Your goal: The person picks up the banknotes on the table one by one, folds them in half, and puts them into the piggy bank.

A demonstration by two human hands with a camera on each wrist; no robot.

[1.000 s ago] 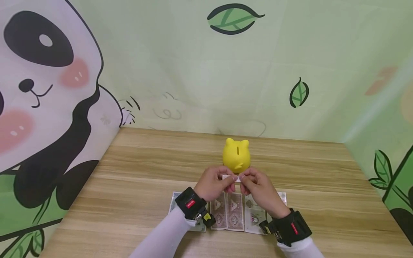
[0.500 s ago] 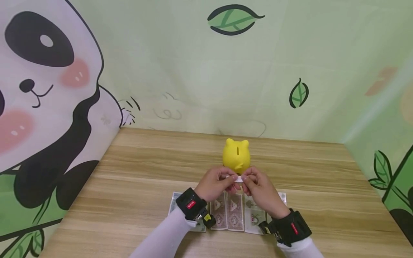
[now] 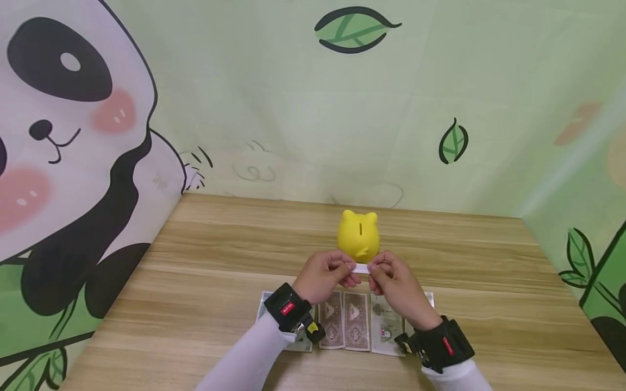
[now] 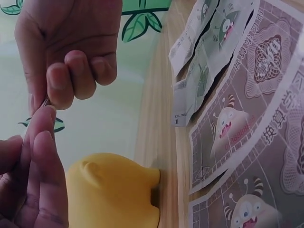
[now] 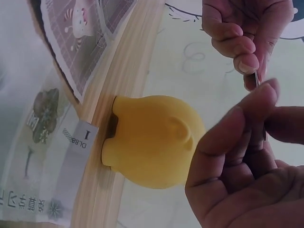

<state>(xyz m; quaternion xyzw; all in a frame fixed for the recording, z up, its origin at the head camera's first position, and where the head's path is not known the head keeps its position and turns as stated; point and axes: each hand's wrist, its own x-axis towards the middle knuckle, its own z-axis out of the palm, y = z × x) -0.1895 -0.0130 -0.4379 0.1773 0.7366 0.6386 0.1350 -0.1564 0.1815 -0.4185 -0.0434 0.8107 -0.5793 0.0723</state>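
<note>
A thin white strip of folded paper [image 3: 361, 268] spans the gap between both hands, just in front of the yellow piggy bank [image 3: 358, 234]. My left hand [image 3: 320, 276] pinches its left end between thumb and fingers. At the other end, my right hand [image 3: 402, 288] pinches it the same way. Seen from the right wrist, the paper [image 5: 265, 133] is edge-on and mostly hidden by fingers. Below the hands lie play banknotes: two brown ones [image 3: 356, 326] with cartoon monsters and a grey-green one [image 3: 383, 331] marked 1.
Another greenish note [image 3: 304, 345] lies partly under the left wrist, and one more note's corner [image 3: 429, 297] shows beyond the right wrist. The wooden table [image 3: 235, 233] meets a printed backdrop [image 3: 274, 98] behind the piggy bank, whose slot faces up.
Both hands stay in front of the piggy bank. They shift slightly, and the fingers part a little along the white strip, so more of its middle shows between them now.
</note>
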